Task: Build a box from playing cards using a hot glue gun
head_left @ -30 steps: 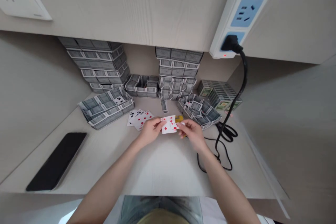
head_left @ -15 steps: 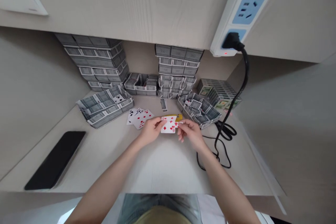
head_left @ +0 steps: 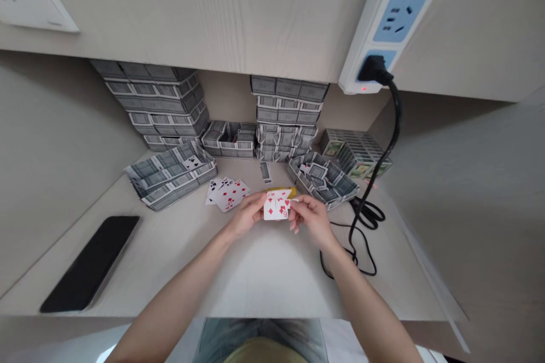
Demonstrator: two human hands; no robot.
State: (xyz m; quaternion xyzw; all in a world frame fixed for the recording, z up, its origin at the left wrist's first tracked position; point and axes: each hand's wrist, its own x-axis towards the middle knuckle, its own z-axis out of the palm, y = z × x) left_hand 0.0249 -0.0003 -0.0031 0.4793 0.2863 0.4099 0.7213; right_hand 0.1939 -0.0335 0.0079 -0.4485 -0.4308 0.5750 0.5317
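Note:
Red-suited playing cards (head_left: 272, 212) are held up between my two hands above the desk. My left hand (head_left: 248, 214) is closed, its thumb and fingers pinching their left side. From the right, my right hand (head_left: 313, 220) pinches a small heart-marked card piece (head_left: 286, 203) against the cards; whether it is folded or tucked in cannot be made out. Just behind them lies a yellow object (head_left: 292, 191), mostly covered by the cards. Loose playing cards (head_left: 230, 195) lie face up to the left of my left hand.
An open box made of cards (head_left: 174, 178) stands at left, another box (head_left: 323, 178) with card pieces at right. Card-box stacks (head_left: 289, 116) line the back. A black phone (head_left: 91, 261) lies at left, a black cable (head_left: 368, 212) at right. A power strip (head_left: 385, 28) hangs above.
The held cards and my left hand have shifted slightly right and toward me, and the upper card tilts a little more. My right hand keeps its pinch at nearly the same spot.

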